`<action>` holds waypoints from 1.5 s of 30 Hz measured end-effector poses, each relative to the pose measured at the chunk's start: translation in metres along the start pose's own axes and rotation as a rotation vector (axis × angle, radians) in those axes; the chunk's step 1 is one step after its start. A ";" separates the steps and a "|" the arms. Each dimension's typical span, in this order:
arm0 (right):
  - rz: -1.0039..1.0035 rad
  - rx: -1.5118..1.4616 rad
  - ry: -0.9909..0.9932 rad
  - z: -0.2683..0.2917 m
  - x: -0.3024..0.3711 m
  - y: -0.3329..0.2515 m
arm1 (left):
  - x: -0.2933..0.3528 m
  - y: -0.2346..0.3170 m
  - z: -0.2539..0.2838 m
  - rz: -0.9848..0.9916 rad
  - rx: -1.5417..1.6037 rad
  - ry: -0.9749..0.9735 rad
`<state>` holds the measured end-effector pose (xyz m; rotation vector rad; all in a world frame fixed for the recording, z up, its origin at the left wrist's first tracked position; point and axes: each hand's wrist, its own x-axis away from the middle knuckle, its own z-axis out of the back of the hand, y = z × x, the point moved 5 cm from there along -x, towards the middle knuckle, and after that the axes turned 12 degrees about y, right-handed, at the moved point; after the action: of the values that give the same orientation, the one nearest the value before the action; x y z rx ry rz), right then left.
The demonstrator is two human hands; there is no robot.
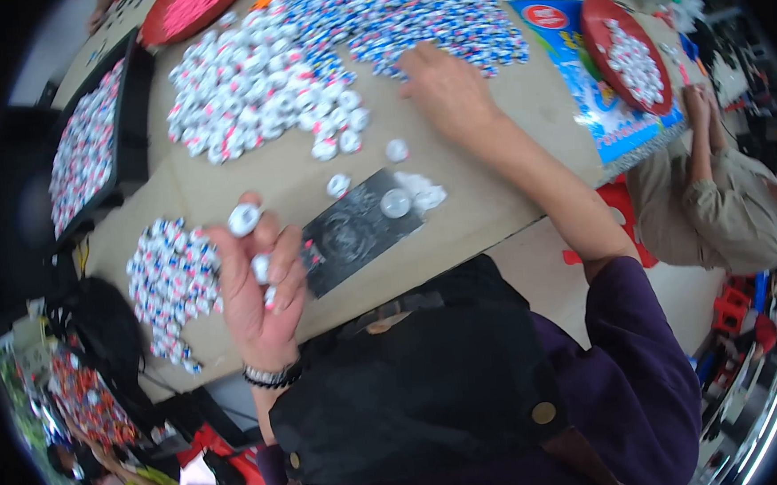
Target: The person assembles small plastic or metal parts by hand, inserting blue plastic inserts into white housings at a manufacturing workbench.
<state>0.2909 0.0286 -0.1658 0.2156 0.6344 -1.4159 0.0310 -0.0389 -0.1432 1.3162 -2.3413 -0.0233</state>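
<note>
My left hand (262, 281), palm up, is closed around a few small white round pieces. One white piece (244, 219) with a pale centre is held up at the thumb and index finger, and others sit under the curled fingers. My right hand (450, 87) reaches to the near edge of a spread pile of small blue-and-white pieces (410, 19); its fingers are bent together and whatever is at their tips is hidden. A larger heap of white rounds with pink marks (245, 82) lies left of it. Beside my left hand is a pile of white, blue and pink assembled pieces (173, 278).
A dark plate (352, 236) bears a clear round disc (396, 204), with crumpled white material (425, 189) alongside. Two loose white rounds lie near. A black bin (128, 125) stands left, a red bowl (593, 25) right on a blue sheet (563, 45). Another person (705, 187) sits at right.
</note>
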 end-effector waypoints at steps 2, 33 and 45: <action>0.015 0.066 0.014 -0.001 0.006 0.003 | -0.001 -0.002 -0.001 -0.004 0.000 0.014; 0.146 -0.388 -0.008 0.078 0.066 -0.088 | 0.045 -0.020 0.042 -0.146 -0.412 0.078; 0.501 0.008 -0.199 0.067 0.068 -0.113 | 0.049 -0.021 0.042 -0.191 -0.550 0.136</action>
<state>0.2031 -0.0818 -0.1219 0.2185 0.3754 -0.9411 0.0099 -0.0989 -0.1671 1.2021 -1.8942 -0.5756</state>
